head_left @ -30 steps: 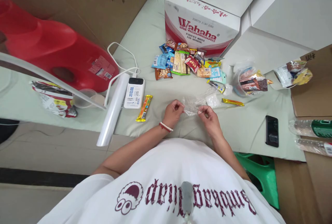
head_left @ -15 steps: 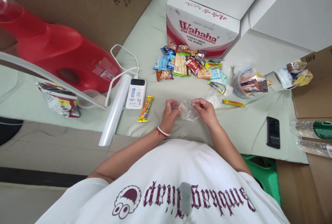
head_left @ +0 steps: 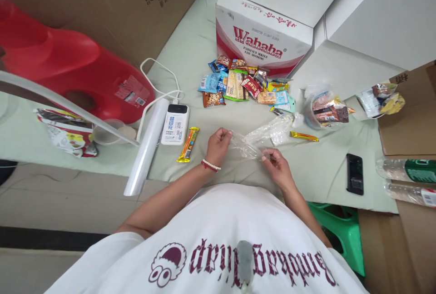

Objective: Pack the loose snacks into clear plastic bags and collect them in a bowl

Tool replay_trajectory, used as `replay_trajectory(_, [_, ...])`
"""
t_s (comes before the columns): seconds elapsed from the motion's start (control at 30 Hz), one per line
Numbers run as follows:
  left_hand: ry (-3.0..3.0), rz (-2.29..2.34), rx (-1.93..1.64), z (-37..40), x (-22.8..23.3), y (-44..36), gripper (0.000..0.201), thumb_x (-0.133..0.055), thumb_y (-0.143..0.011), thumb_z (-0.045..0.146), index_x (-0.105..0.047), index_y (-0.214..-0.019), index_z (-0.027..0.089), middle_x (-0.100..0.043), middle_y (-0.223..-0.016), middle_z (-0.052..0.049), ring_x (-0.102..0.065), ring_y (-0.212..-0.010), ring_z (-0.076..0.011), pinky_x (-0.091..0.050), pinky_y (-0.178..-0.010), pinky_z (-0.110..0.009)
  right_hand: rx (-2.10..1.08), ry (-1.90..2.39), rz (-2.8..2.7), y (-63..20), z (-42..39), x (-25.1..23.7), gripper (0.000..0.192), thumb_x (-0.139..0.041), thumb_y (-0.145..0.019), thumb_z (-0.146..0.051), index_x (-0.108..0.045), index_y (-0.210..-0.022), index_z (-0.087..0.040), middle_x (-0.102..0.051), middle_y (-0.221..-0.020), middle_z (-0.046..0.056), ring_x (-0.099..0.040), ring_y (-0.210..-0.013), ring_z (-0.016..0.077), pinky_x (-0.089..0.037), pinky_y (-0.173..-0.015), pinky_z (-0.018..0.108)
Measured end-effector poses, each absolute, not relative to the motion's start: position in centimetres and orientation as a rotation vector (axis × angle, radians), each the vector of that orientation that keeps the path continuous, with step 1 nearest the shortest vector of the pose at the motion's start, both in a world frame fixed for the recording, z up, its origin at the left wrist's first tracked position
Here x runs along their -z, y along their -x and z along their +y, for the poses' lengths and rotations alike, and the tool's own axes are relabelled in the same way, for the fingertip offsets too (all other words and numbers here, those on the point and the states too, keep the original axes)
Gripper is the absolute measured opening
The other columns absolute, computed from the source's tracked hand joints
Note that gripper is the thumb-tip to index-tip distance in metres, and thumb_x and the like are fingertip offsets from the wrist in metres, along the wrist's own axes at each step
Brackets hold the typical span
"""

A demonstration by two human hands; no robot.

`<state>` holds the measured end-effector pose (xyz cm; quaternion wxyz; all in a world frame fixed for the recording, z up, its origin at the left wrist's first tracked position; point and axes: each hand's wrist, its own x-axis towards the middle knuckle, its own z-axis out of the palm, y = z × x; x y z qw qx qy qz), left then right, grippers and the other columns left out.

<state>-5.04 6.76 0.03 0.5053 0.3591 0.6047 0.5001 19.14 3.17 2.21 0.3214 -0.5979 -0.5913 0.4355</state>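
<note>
A clear plastic bag (head_left: 248, 149) is stretched between my two hands, low over the table. My left hand (head_left: 219, 144) pinches its left end between thumb and fingers. At its right end, my right hand (head_left: 276, 166) grips the plastic with thumb and forefinger. Just beyond lies more crumpled clear plastic (head_left: 277, 129); whether it joins the held piece I cannot tell. A yellow snack bar (head_left: 188, 145) rests left of my left hand, and another yellow bar (head_left: 304, 137) lies past my right hand. Several wrapped snacks (head_left: 235, 86) are piled farther back.
A Wahaha carton (head_left: 262, 35) stands behind the snacks. On the left are a power bank (head_left: 175, 125) with a white cable, a plastic roll (head_left: 146, 148) and a red jug (head_left: 81, 67). To the right are a tub of snacks (head_left: 327, 112), a phone (head_left: 354, 174) and bottles (head_left: 408, 170).
My hands have moved apart, the left slightly leftward and the right toward me. The bag between them is now drawn out longer, and more clear plastic shows behind it.
</note>
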Motion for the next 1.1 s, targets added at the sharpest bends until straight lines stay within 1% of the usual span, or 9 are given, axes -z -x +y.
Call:
replay_trajectory(0.1, [-1.055,1.447,-1.152,6.0,-0.8,4.6,0.038,-0.061,-0.088,0.053,-0.049,-0.07,0.022,-0.038,-0.059,0.006,-0.032,-0.057,-0.0108,-0.029,-0.056,-0.025,-0.982,1.555,-1.802,-19.7,3.7,-3.1,0.049,-0.069,-0.089,-0.059,-0.066,-0.125,-0.026,-0.065,-0.125,0.012,-0.061,-0.116,0.028,-0.054,-0.095,0.044])
replay_trajectory(0.23, [-1.284,1.384,-1.049,5.2,-2.0,3.8,0.041,-0.06,-0.089,0.055,-0.049,-0.068,0.022,-0.037,-0.058,0.006,-0.033,-0.057,-0.0112,-0.029,-0.059,-0.026,-0.864,1.447,-2.019,-18.1,7.1,-3.9,0.046,-0.075,-0.084,-0.057,-0.071,-0.118,-0.025,-0.07,-0.121,0.012,-0.06,-0.117,0.0301,-0.046,-0.107,0.049])
replay_trajectory(0.4, [-1.314,1.49,-1.069,4.0,-1.7,4.9,0.048,-0.05,-0.096,0.056,-0.04,-0.065,0.022,-0.034,-0.059,0.005,-0.034,-0.06,-0.0125,-0.029,-0.061,-0.027,-1.153,1.442,-1.703,-15.5,10.4,-2.3,0.031,-0.06,-0.091,-0.051,-0.07,-0.09,-0.022,-0.068,-0.082,0.002,-0.059,-0.075,0.0179,-0.05,-0.074,0.032])
replay_trajectory(0.53, [-1.156,1.743,-1.122,2.5,-0.5,7.2,0.05,-0.048,-0.098,0.057,-0.033,-0.064,0.023,-0.033,-0.059,0.005,-0.034,-0.061,-0.0137,-0.028,-0.06,-0.028,-1.114,1.471,-1.58,-15.3,10.6,-1.9,0.031,-0.059,-0.092,-0.052,-0.065,-0.089,-0.022,-0.062,-0.077,0.0,-0.054,-0.071,0.0164,-0.047,-0.068,0.029])
replay_trajectory(0.63, [-1.16,1.758,-1.101,1.6,-0.5,7.8,0.05,-0.049,-0.098,0.057,-0.035,-0.064,0.023,-0.035,-0.058,0.005,-0.036,-0.061,-0.014,-0.029,-0.06,-0.028,-1.029,1.393,-1.877,-15.0,10.0,-2.5,0.033,-0.058,-0.096,-0.053,-0.07,-0.091,-0.023,-0.067,-0.088,0.005,-0.059,-0.084,0.0204,-0.049,-0.079,0.034])
replay_trajectory(0.77, [-1.272,1.625,-1.05,1.2,-1.1,7.1,0.047,-0.048,-0.098,0.057,-0.039,-0.066,0.023,-0.036,-0.059,0.005,-0.036,-0.06,-0.0133,-0.03,-0.061,-0.027,-0.812,1.332,-2.271,-13.5,9.8,-2.9,0.039,-0.078,-0.087,-0.051,-0.075,-0.114,-0.023,-0.071,-0.115,0.013,-0.058,-0.11,0.0301,-0.043,-0.102,0.046])
replay_trajectory(0.9, [-1.335,1.664,-0.954,0.9,-0.6,7.0,0.039,-0.045,-0.099,0.051,-0.045,-0.071,0.023,-0.041,-0.061,0.004,-0.042,-0.061,-0.015,-0.036,-0.063,-0.028,-0.895,1.214,-2.412,-12.3,10.9,-2.4,0.01,-0.072,-0.094,-0.031,-0.077,-0.098,-0.023,-0.072,-0.097,0.008,-0.06,-0.099,0.025,-0.043,-0.098,0.041])
replay_trajectory(1.0, [-1.435,1.94,-0.978,0.6,-0.2,7.4,0.022,-0.058,-0.088,0.039,-0.06,-0.1,0.021,-0.062,-0.089,-0.006,-0.059,-0.087,-0.025,-0.048,-0.084,-0.039,-0.924,1.149,-2.455,-12.1,11.3,-2.5,0.011,-0.065,-0.097,-0.023,-0.074,-0.091,-0.022,-0.07,-0.089,0.006,-0.059,-0.092,0.0231,-0.044,-0.094,0.039])
replay_trajectory(1.1, [-1.692,2.025,-0.998,0.8,-0.7,7.2,0.059,-0.067,-0.077,0.03,-0.055,-0.133,0.017,-0.06,-0.132,-0.02,-0.052,-0.127,-0.0378,-0.038,-0.111,-0.054,-0.86,1.13,-2.515,-11.8,11.1,-3.1,0.013,-0.062,-0.097,-0.02,-0.074,-0.092,-0.021,-0.069,-0.093,0.008,-0.057,-0.093,0.0243,-0.044,-0.091,0.038])
